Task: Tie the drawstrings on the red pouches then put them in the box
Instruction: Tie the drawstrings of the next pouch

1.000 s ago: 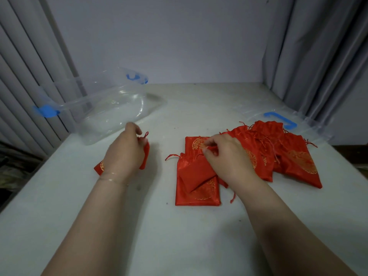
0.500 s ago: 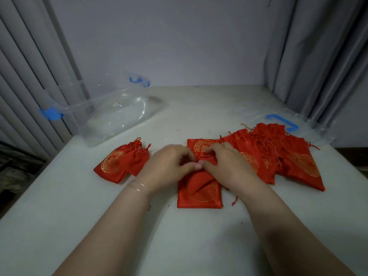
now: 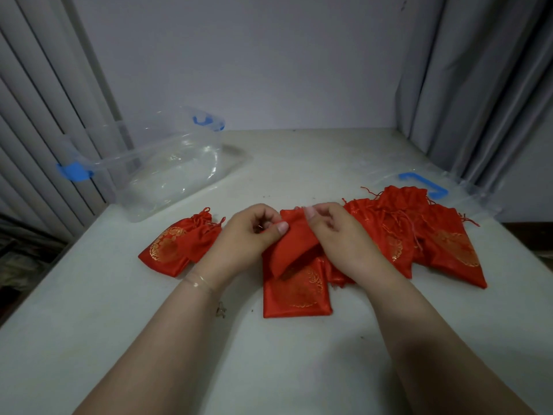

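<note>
Clear box (image 3: 167,175) on the table (image 3: 299,354) at far left, nothing in it yet. Loose heap of pouches (image 3: 419,235) at right, two gathered ones (image 3: 179,244) at left. Small red pouch (image 3: 294,241) lifted at centre: probably light, soft, slippery; best taken at the mouth. Left hand (image 3: 248,235) and right hand (image 3: 338,235) both curled, pinching its top edge.

The left hand (image 3: 244,235), having left the tied pouches (image 3: 179,244), is now joining the right hand (image 3: 341,235) and both are lifting the small plain pouch (image 3: 294,241) by its mouth.
</note>
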{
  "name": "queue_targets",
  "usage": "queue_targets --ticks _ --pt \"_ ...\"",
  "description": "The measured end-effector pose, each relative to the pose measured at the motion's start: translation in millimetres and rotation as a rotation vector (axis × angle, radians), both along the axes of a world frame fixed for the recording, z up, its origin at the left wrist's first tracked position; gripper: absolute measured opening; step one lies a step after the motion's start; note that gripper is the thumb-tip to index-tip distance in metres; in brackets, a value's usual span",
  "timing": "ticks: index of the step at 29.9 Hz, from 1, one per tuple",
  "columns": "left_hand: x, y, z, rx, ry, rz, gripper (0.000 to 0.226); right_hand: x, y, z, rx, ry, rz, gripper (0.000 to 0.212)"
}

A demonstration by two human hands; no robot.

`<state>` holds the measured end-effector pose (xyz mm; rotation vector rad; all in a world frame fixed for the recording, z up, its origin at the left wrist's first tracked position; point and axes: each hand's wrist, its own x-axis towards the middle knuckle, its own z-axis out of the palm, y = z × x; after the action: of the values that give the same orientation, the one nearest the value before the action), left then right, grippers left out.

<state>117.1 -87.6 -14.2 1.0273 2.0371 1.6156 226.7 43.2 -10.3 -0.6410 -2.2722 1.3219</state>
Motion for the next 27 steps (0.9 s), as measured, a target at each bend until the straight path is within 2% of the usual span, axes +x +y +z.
queue_targets --ticks 3,5,6,9,10,11,14,15,17,20,22,24,27 --pt "0 -4 5 0.037 -0.06 0.033 0.012 2 -4 0 -0.001 -0.015 0.09 0.024" --pt "1 -6 6 0.01 -0.091 0.007 0.013 1 -5 0 0.101 0.002 0.075 0.023" --pt "1 -6 7 -0.006 -0.1 -0.001 0.024 2 -4 0 0.169 0.005 0.061 0.021" --pt "3 -7 9 -0.012 -0.097 -0.027 0.074 2 -6 0 0.248 0.038 0.059 0.017" --pt "3 -7 8 0.0 -0.11 -0.019 0.08 2 -7 0 0.25 0.039 0.06 0.017" --pt "5 -6 9 0.02 -0.133 -0.009 0.074 2 -8 -1 0.25 0.039 0.062 0.017" --pt "8 -3 10 0.111 -0.222 0.051 0.021 1 -10 -1 0.215 0.046 0.065 0.014" --pt "7 -3 11 0.135 -0.221 0.077 0.016 0 -9 -1 0.188 0.052 0.05 0.014" --pt "4 -6 12 0.153 -0.126 0.164 0.019 1 -6 1 0.128 0.053 0.005 0.016" --pt "-3 -9 12 0.094 0.141 0.308 0.025 2 0 3 0.057 0.063 0.004 0.016" --pt "-4 -10 11 0.077 0.219 0.337 0.029 3 2 6 0.051 0.081 0.012 0.017" --pt "-4 -10 13 0.166 0.091 0.274 0.034 3 3 8 0.043 0.135 0.003 0.021" --pt "1 -10 21 0.348 -0.162 0.048 0.036 4 3 13 -0.044 0.222 0.018 0.019"
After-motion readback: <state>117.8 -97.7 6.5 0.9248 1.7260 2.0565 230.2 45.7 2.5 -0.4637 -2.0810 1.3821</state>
